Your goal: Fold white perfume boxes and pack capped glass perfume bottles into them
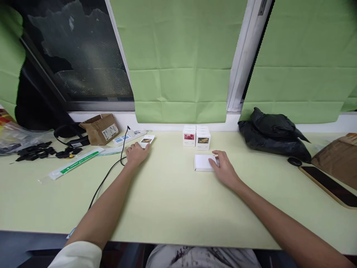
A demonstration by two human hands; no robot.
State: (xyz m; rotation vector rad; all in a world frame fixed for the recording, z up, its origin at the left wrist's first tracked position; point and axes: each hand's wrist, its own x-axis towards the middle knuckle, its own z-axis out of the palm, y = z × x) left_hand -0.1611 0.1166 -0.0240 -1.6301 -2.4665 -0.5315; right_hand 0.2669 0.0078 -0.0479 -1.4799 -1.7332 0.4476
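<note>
"Where's the white box [202, 163]?"
"On the tabletop [161, 208], under the thumb of the right hand [224, 170], fingers curled by its right end; pinching or not, I can't tell."
"The left hand [136, 154]?"
"Over the picture card [147, 140]; grip unclear."

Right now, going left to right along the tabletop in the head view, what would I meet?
Open brown carton, left hand, picture-printed white item, upright pink-flower box, flat white box, right hand, black plastic bag, dark-screened phone.
</note>
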